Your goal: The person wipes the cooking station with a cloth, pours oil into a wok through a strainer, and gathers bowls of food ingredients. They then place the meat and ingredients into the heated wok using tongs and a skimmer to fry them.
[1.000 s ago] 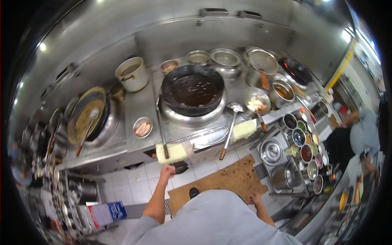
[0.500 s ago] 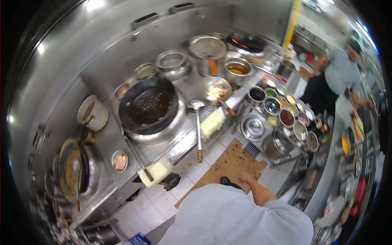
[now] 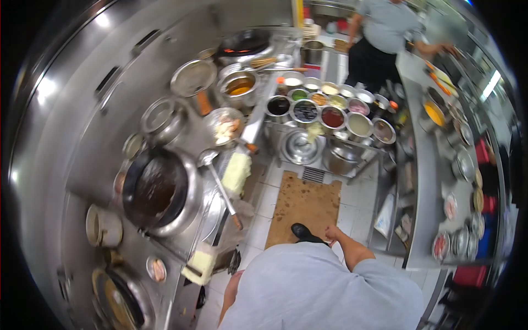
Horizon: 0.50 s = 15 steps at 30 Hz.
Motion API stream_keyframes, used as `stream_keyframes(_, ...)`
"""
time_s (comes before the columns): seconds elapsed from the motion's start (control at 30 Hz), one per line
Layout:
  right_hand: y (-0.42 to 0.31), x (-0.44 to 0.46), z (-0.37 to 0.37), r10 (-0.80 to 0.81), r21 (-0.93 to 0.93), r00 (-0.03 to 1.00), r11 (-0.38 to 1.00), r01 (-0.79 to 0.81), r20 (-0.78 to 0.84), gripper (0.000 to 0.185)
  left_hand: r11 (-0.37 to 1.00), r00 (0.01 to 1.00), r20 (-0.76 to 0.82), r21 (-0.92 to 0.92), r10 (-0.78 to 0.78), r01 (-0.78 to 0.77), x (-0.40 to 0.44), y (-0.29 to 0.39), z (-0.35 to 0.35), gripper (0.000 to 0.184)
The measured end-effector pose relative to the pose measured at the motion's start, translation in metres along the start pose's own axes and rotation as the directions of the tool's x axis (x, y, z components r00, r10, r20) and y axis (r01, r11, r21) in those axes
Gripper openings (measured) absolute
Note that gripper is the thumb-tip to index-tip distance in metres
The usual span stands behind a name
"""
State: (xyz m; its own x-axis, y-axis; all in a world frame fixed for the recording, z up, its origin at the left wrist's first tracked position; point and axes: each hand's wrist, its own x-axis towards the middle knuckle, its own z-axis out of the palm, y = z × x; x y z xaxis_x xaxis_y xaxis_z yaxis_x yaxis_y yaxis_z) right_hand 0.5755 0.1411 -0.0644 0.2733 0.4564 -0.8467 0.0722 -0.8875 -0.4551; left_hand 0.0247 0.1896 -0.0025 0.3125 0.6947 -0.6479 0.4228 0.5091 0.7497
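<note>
- The right hand (image 3: 332,232) is held over the mat (image 3: 308,203), its fingers seemingly drawn in loosely; how narrow they are, or whether anything is gripped, cannot be told.
- The left arm (image 3: 231,289) is seen at the shirt's (image 3: 313,286) edge; its hand cannot be made out, so its state cannot be told.
- The mat is laid on the tiled floor (image 3: 267,201) in front of the person; a dark shoe (image 3: 301,231) is planted on it, just beside the right hand.
- Near the left arm, a pale cloth (image 3: 199,272) is laid at the tabletop's (image 3: 135,245) front edge, crossed by a handle end.
- Farther along that edge, another cloth (image 3: 237,173) is placed beside a ladle (image 3: 223,190), whose wooden handle end is left past the edge.
- A wok (image 3: 183,190) is seated on a round steel burner; dark liquid (image 3: 155,190) is contained in it.
- A small bowl (image 3: 157,269) of pinkish food is set between that wok and a second wok (image 3: 140,311).
- Pale food is held in a strainer (image 3: 240,125) beyond the ladle.
- Sauce tubs (image 3: 333,117) are grouped above a lidded pot (image 3: 301,147).
- A co-worker (image 3: 385,25) is seen beyond the tubs.
</note>
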Motion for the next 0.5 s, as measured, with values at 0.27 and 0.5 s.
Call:
stream_keyframes(0.27, 0.12, 0.009, -0.018, 0.126, -0.163, 0.991, 0.978, -0.133, -0.054, 0.037, 0.919, 0.854, 0.392, -0.328, 0.342, -0.218, 0.022, 0.237, 0.078, 0.078)
stream_keyframes(0.5, 0.052, -0.046, -0.019, 0.078, 0.055, 0.981, 0.996, -0.07, -0.179, 0.037, 0.979, 0.644, 0.739, -0.174, 0.2, -0.104, 0.001, 0.313, 0.125, 0.07)
